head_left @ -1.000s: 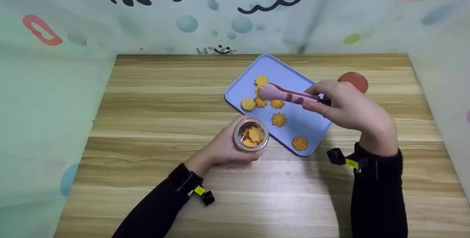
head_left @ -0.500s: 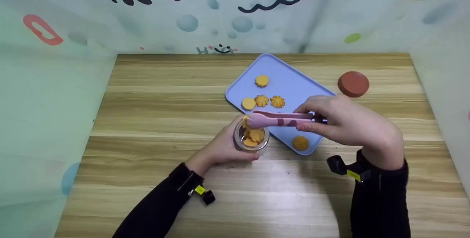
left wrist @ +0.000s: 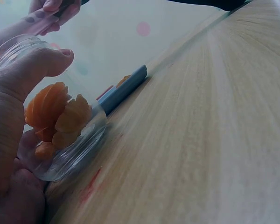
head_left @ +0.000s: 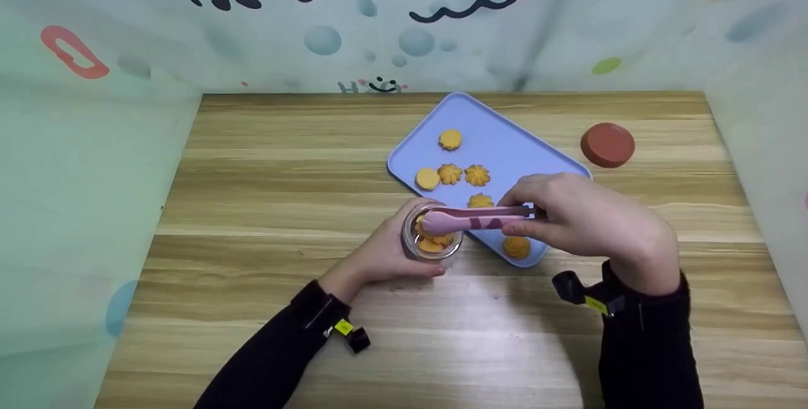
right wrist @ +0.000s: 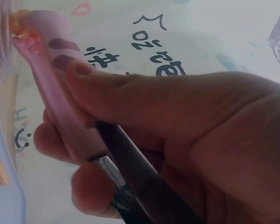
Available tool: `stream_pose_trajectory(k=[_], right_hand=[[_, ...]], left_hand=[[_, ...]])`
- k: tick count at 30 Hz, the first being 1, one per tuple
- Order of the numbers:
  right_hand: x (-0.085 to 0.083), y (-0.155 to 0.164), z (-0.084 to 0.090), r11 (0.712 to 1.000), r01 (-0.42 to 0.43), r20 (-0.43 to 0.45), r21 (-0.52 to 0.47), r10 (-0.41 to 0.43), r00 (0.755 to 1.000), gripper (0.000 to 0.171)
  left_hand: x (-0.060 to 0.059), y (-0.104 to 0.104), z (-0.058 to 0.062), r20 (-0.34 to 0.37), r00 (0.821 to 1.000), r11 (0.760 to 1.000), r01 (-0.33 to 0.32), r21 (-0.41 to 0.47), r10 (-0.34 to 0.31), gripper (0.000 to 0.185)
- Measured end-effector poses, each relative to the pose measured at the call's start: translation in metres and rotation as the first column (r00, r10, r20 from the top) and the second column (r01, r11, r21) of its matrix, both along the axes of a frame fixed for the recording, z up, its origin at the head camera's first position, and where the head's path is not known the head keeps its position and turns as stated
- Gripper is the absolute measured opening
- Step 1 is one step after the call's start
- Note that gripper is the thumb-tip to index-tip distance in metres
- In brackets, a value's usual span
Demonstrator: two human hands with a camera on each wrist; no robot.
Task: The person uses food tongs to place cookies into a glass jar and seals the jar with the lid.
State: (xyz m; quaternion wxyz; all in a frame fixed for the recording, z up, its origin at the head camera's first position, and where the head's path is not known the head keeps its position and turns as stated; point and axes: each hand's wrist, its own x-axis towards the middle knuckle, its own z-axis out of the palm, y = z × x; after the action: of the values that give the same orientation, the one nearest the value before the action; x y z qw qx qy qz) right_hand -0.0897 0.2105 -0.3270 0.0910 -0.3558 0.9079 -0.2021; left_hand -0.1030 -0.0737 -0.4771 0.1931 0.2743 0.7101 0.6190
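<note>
The left hand (head_left: 385, 251) wrapped its fingers round the glass jar (head_left: 432, 240), which stood on the wooden table (head_left: 265, 207) just beside the blue tray (head_left: 499, 144) and held several orange cookies (left wrist: 58, 114). The right hand (head_left: 581, 216) squeezed the pink tongs (head_left: 470, 219) — their tips sat over the jar's mouth — while a red lid (head_left: 608, 144) lay well apart

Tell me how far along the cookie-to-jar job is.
Done: several cookies already lie in the glass jar, which the left hand holds. In hand: the right hand grips pink tongs with their tip over the jar mouth. Left: six cookies on the blue tray; the red lid lies off the jar.
</note>
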Motion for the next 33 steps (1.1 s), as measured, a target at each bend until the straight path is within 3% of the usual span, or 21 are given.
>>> stream_pose_trajectory(k=[16,25,33], right_hand=[[0.0001,-0.0017,-0.0004,0.999,0.035,0.016,0.033,-0.036,0.999,0.028],[-0.0001,-0.0018,0.0006,0.999,0.015,0.018,0.031,-0.015,1.0,0.021],[0.0003,-0.0018,0.0008,0.999,0.018,0.018,0.029,-0.019,1.0,0.024]], left_hand=[[0.0005,-0.0009,0.0029,-0.035,0.999,0.997,-0.012,-0.078,0.009,0.092],[0.0002,-0.0011,0.0041,-0.039,0.999,0.997,-0.012,-0.073,0.009,0.091],[0.0005,-0.0007,0.0053,-0.052,0.999,0.999,-0.007,-0.053,0.004,0.09]])
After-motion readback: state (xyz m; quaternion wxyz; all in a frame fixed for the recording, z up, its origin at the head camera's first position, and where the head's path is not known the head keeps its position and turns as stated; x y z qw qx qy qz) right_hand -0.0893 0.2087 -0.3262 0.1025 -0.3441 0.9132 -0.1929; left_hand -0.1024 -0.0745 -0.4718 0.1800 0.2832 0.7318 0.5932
